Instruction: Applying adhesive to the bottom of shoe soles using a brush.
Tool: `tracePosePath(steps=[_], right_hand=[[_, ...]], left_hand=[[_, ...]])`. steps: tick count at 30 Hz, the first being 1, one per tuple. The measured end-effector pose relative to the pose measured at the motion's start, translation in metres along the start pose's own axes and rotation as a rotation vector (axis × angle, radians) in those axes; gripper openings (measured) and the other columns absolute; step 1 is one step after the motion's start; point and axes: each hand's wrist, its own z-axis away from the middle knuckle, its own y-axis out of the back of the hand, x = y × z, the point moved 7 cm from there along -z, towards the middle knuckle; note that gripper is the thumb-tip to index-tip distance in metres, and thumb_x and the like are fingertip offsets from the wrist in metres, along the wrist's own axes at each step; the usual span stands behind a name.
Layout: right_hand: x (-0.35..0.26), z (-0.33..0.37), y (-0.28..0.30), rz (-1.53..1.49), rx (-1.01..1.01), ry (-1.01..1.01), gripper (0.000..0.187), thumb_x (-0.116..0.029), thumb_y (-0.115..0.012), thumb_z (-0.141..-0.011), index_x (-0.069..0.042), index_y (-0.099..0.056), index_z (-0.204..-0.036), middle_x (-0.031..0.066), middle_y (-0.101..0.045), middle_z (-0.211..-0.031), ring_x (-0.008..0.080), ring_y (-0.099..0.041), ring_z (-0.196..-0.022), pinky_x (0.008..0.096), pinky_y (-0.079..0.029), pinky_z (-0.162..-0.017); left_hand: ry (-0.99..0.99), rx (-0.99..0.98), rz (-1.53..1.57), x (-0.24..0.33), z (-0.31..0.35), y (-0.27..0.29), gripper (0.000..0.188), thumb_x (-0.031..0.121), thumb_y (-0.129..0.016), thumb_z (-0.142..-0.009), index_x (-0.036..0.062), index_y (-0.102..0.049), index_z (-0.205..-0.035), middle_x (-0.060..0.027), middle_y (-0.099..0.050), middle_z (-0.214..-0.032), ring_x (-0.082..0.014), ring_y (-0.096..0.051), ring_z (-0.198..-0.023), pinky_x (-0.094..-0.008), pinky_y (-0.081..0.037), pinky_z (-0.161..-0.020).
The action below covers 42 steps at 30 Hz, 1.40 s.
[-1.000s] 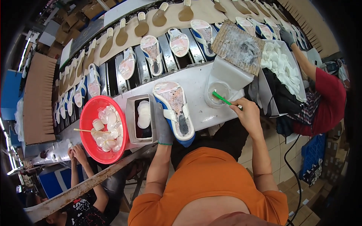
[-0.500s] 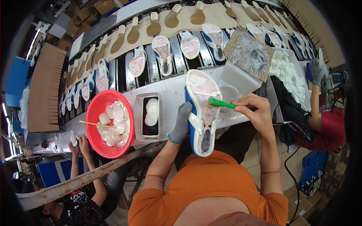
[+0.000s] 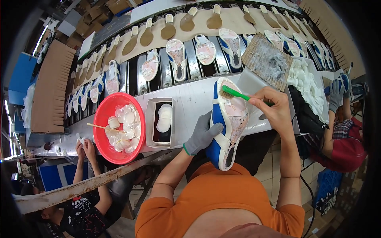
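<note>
My left hand (image 3: 204, 135), in a grey glove, is closed around the blue side of a sandal (image 3: 235, 113). The sandal has a white rim and strap, and its pinkish, blotchy sole bed faces up, tilted to the right. In my bare right hand (image 3: 272, 109) is a green-handled brush (image 3: 237, 93), pinched between thumb and fingers. Its bristles touch the sole bed near the toe end. To the left of the sandal stands a white box (image 3: 160, 139) holding white round discs (image 3: 164, 123). Beside that is a red basin (image 3: 104, 152) with more pale discs and a thin stick (image 3: 105, 127).
Sandals (image 3: 176, 59) and tan insoles (image 3: 168, 29) line the conveyor (image 3: 133, 75) beyond the bench (image 3: 190, 93). A stained board (image 3: 265, 59) and white pieces (image 3: 303, 91) stand at right. Co-workers' hands appear at left (image 3: 85, 148) and right (image 3: 337, 93). A rusty rail (image 3: 91, 184) crosses lower left.
The brush has moved up from the sandal's middle to its toe end. My left hand has shifted the sandal rightward and tilted it. The right co-worker's hands now hold a blue shoe.
</note>
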Motion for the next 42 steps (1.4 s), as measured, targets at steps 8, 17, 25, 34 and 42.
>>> tracePosePath(steps=[8,17,25,34,42], right_hand=[[-0.011,-0.004,0.004,-0.046,-0.119,0.229,0.012,-0.002,-0.076,-0.072,0.003,-0.068,-0.080,0.0076,-0.065,-0.075,0.0136,-0.061,-0.067,0.0243,-0.044,-0.059],[-0.024,0.002,0.007,0.082,-0.169,0.355,0.013,-0.005,-0.077,-0.071,0.000,-0.067,-0.077,0.0060,-0.065,-0.074,0.0179,-0.063,-0.067,0.0267,-0.046,-0.057],[-0.039,0.023,-0.003,0.376,-0.146,0.464,0.012,-0.012,-0.077,-0.071,-0.006,-0.068,-0.077,0.0024,-0.063,-0.075,0.0190,-0.060,-0.064,0.0294,-0.045,-0.054],[-0.035,0.039,-0.023,0.166,0.028,0.289,0.010,-0.001,-0.074,-0.075,0.002,-0.065,-0.080,0.0094,-0.064,-0.076,0.0175,-0.059,-0.064,0.0254,-0.043,-0.054],[-0.046,0.031,-0.026,0.090,0.136,0.228,0.007,-0.005,-0.073,-0.077,-0.002,-0.068,-0.081,0.0061,-0.065,-0.076,0.0166,-0.060,-0.062,0.0266,-0.045,-0.053]], left_hand=[[0.071,0.003,0.096,-0.011,-0.004,0.008,0.071,0.051,-0.057,-0.083,-0.0092,-0.051,-0.120,-0.0126,-0.063,-0.104,-0.0154,-0.061,-0.089,-0.0283,-0.049,-0.077],[0.135,0.066,0.170,-0.010,-0.005,0.010,0.066,0.048,-0.053,-0.086,-0.0089,-0.053,-0.119,-0.0134,-0.064,-0.104,-0.0153,-0.061,-0.088,-0.0280,-0.049,-0.076],[0.090,0.214,0.269,-0.022,-0.009,0.021,0.065,0.050,-0.050,-0.089,-0.0070,-0.053,-0.118,-0.0135,-0.064,-0.105,-0.0157,-0.063,-0.089,-0.0296,-0.050,-0.077],[-0.024,0.319,0.283,-0.025,-0.012,0.031,0.058,0.050,-0.047,-0.092,-0.0037,-0.055,-0.111,-0.0108,-0.064,-0.099,-0.0147,-0.063,-0.084,-0.0285,-0.051,-0.073],[-0.021,0.344,0.306,-0.034,-0.008,0.038,0.051,0.048,-0.043,-0.096,-0.0004,-0.056,-0.108,-0.0092,-0.065,-0.096,-0.0148,-0.064,-0.082,-0.0279,-0.052,-0.071]])
